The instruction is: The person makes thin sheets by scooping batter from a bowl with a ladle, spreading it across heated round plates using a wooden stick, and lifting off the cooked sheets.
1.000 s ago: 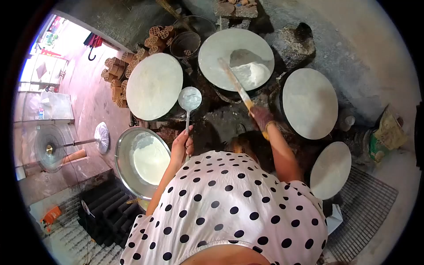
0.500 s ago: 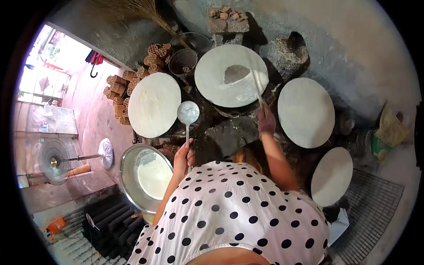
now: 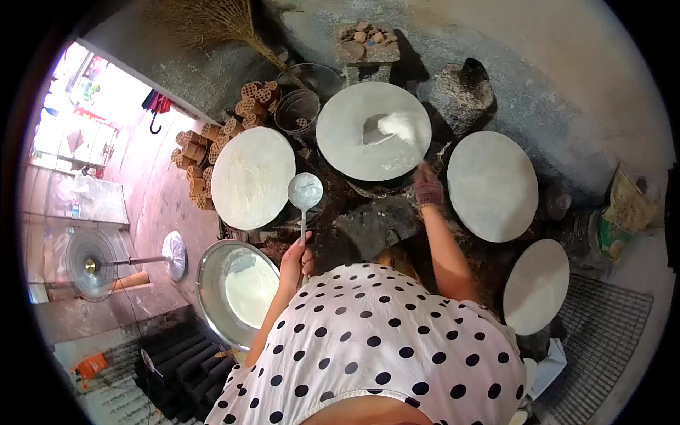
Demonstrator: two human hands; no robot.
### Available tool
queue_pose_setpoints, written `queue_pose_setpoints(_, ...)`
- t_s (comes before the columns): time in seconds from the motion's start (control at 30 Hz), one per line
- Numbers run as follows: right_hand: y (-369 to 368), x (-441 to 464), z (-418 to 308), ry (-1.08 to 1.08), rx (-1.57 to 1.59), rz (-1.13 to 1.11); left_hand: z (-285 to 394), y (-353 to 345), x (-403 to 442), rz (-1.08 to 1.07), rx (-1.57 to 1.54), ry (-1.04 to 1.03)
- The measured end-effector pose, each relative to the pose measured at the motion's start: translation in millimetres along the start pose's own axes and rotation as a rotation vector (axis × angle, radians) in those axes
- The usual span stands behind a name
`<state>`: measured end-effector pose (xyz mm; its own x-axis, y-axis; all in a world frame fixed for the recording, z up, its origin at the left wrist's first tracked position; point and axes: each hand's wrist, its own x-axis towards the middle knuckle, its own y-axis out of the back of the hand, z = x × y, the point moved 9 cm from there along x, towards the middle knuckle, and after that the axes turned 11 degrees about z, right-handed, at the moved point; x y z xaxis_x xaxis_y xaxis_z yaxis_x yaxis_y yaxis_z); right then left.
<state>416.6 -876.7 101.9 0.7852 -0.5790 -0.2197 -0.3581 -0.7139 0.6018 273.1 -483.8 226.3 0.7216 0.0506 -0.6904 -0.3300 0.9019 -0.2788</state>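
Observation:
My left hand is closed around the handle of a metal ladle, its bowl held up between the left and far round white tops. My right hand, in a dark glove, is closed at the near right edge of the far round white top. The thin stick in it is smeared by motion and hard to make out. On that top lies a heap of bright white batter beside a greyer bare patch. Close to my left forearm stands a metal basin holding white batter.
More round white tops stand at the left, right and lower right. Perforated coal briquettes are piled behind the left one. A fan, dark cylinders and a wire rack lie around.
The white batter on the far top has gathered into a heap right of the grey patch. My right hand has shifted slightly, and its stick is now blurred. The whole view has dropped a little.

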Motion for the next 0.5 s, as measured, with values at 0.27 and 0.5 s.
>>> queue_pose_setpoints(0.27, 1, -7, -23, 0.144, 0.122, 0.032, -2, -2, 2, -0.037, -0.002, -0.011)
queue_pose_setpoints(0.5, -26, 33, -4, 0.145, 0.008, -0.088, -4, -1, 3, -0.017, -0.006, -0.022)
